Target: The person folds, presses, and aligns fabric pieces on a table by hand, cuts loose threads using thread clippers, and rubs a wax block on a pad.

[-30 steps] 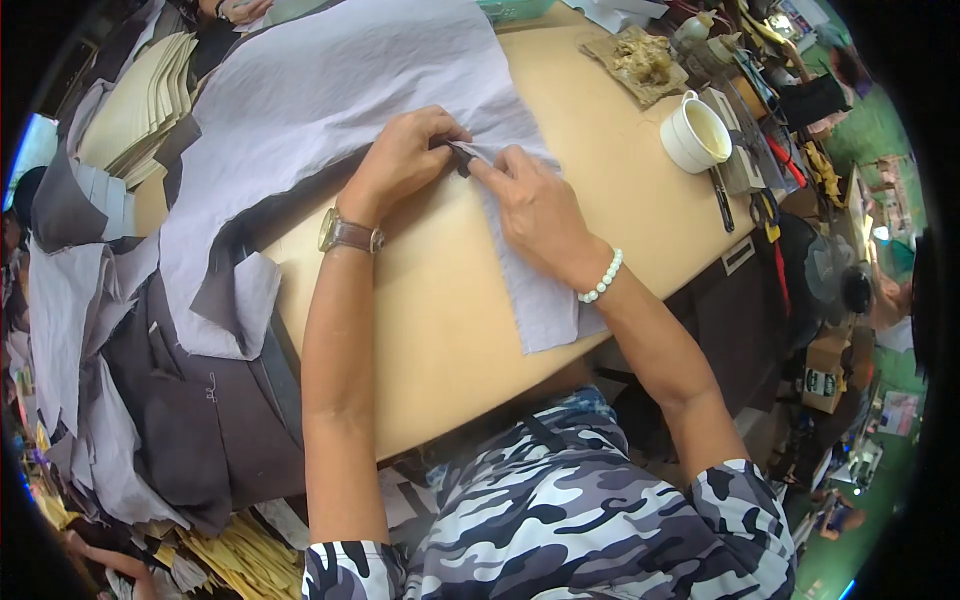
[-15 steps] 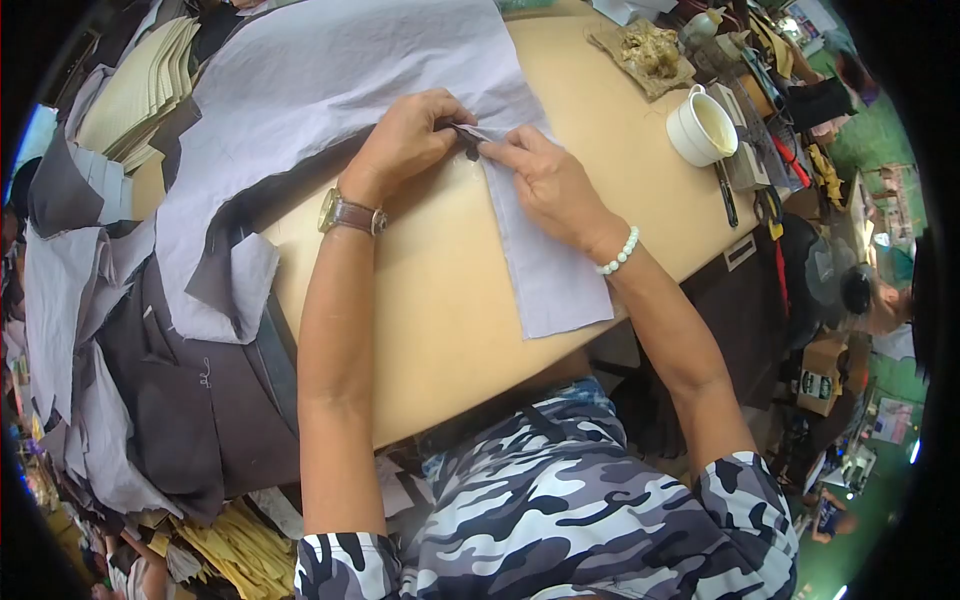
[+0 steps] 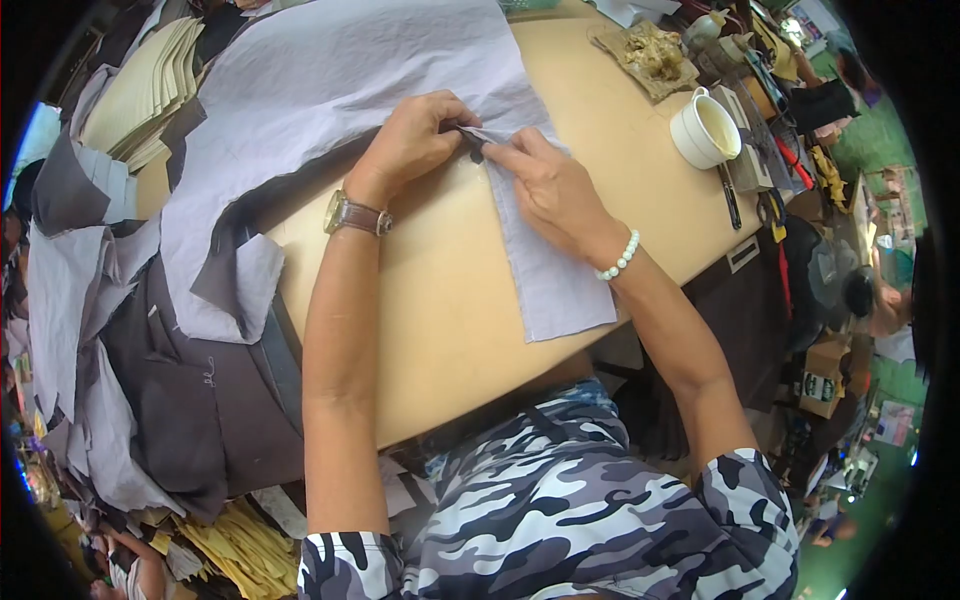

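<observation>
**Two grips pinch a fold in soft pale cloth, left of the white cup**

The white cup (image 3: 705,132) is round and smooth, with a small loop handle and something pale inside. It stands on the flat, tan bench (image 3: 440,310). Left of the cup lies the big pale purple cloth (image 3: 350,75). It is thin and crinkly, with a curved, raggedy edge and a dark underside. One long, straight-sided strip of it comes down toward the person, lower left of the cup.

The left grip (image 3: 415,140) is closed, with thumb and fingers squeezing the folded edge of the cloth. The right grip (image 3: 560,195) is nearer the cup, and its fingertips press on the same fold. The fold sits between the two grips, right at their fingertips. A tiny dark bit (image 3: 476,155) is there too, but I can't tell what it is.

Just above the cup, a lumpy yellow blob (image 3: 650,52) sits on a rough brown scrap (image 3: 607,42). A thin black tool (image 3: 732,205) lies just below the cup. Far left of the cup are floppy dark cloth (image 3: 165,390) and a fanned stack of cream sheets (image 3: 140,90).
</observation>
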Demonstrator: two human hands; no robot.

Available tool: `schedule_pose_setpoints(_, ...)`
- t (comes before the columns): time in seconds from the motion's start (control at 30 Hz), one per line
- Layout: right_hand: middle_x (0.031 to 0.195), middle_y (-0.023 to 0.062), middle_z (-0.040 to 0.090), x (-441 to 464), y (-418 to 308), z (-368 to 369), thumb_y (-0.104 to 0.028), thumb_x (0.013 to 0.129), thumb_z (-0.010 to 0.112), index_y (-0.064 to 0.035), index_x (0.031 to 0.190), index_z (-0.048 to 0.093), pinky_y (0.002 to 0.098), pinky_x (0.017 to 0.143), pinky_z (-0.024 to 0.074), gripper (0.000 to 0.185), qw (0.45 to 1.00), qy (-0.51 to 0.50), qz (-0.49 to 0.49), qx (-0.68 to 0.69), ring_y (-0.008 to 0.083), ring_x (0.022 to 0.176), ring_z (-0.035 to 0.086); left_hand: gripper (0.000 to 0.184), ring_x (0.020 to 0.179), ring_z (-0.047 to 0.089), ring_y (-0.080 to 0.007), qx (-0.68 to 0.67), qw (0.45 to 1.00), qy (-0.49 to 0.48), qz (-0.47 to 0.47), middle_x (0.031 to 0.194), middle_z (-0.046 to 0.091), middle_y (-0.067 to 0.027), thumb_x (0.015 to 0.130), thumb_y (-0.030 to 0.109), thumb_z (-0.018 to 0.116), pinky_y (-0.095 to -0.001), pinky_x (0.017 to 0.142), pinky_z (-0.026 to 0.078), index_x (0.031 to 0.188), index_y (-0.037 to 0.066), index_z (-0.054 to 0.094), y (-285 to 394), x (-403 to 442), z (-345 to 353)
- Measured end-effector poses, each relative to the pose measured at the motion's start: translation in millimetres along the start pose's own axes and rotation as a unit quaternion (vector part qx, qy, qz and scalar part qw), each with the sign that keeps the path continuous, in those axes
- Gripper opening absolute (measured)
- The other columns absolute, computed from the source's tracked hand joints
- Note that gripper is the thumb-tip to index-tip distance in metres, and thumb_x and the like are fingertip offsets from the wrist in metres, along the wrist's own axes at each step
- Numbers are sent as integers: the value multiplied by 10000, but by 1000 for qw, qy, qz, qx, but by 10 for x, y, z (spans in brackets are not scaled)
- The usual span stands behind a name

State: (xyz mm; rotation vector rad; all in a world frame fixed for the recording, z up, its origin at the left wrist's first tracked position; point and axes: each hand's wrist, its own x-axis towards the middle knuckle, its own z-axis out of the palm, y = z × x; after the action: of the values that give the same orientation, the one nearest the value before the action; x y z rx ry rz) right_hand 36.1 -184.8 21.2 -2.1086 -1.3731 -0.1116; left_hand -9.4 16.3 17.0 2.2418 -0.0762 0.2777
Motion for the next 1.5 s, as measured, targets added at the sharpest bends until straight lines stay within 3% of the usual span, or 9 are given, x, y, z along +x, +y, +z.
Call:
schedule_pose_setpoints(0.1, 956, 121, 558, -2, 1, 3, 13, 795, 452, -46, 978, 658, 375, 729, 492, 282, 1000, -18, 5, -18, 312, 828, 590, 209, 867, 606, -216, -4, 1000, -1, -1, 909, 649, -99, 735, -6, 546, -313, 804, 463, 911, -20, 658, 22, -7, 5)
schedule_pose_setpoints(0.3, 954, 132, 559, -147, 150, -91, 22, 790, 428, -33, 963, 667, 384, 735, 480, 300, 988, -41, 0, 146, 320, 820, 580, 207, 863, 606, -218, -1, 1000, 4, -1, 907, 650, -94, 737, 0, 553, -310, 802, 463, 913, -13, 662, 11, -6, 4)
schedule_pose_setpoints(0.6, 961, 143, 554, -254, -110, -44, 5, 765, 503, -15, 977, 650, 381, 749, 483, 259, 996, 20, -56, -58, 297, 883, 574, 221, 869, 607, -221, 7, 1000, 3, 6, 917, 653, -102, 731, 6, 549, -310, 803, 457, 920, -18, 660, 10, -11, 0)
schedule_pose_setpoints(0.8, 967, 133, 554, -354, -97, -141, -1, 775, 507, -25, 1022, 633, 397, 736, 489, 278, 999, -3, -35, 35, 313, 840, 587, 240, 869, 607, -218, -1, 1000, 4, 5, 912, 652, -111, 720, -6, 530, -309, 804, 459, 921, -23, 660, -11, -3, 13)
schedule_pose_setpoints(1.0, 968, 141, 541, -111, -110, -5, -4, 780, 479, -40, 1108, 597, 394, 721, 482, 351, 998, -18, 34, -49, 314, 819, 578, 251, 872, 610, -218, 8, 1000, -4, -3, 913, 652, -109, 709, -19, 525, -307, 806, 461, 918, -23, 663, 30, 8, -7)
schedule_pose_setpoints(1.1, 981, 149, 537, -221, -82, 12, -15, 785, 467, -43, 1068, 625, 396, 708, 483, 325, 997, 11, -21, -70, 310, 797, 572, 244, 867, 609, -217, -9, 1000, 0, 0, 911, 652, -106, 710, -15, 533, -310, 803, 460, 916, -22, 662, 17, -4, 1)
schedule_pose_setpoints(1.3, 1064, 153, 547, -620, -222, -367, 67, 730, 466, -55, 933, 666, 387, 788, 481, 310, 991, -46, 36, 118, 314, 911, 576, 215, 847, 601, -247, 27, 999, 15, 21, 874, 642, -115, 703, -2, 540, -312, 786, 450, 884, -22, 654, 28, -8, 3)
schedule_pose_setpoints(1.4, 1108, 164, 539, -586, 58, -827, 92, 716, 465, -52, 947, 657, 395, 830, 474, 334, 990, 105, 90, -29, 332, 968, 567, 222, 830, 597, -248, 21, 999, 11, 24, 872, 638, -118, 687, 7, 528, -316, 765, 447, 873, -27, 646, 26, -10, -1)
schedule_pose_setpoints(1.5, 1168, 192, 529, -565, 636, -1436, 82, 713, 455, -58, 1031, 661, 425, 909, 433, 404, 932, 177, 141, -283, 360, 1043, 532, 225, 799, 598, -291, 15, 1000, 17, 16, 869, 635, -144, 682, 37, 548, -339, 737, 464, 870, -16, 660, 64, 0, -1)
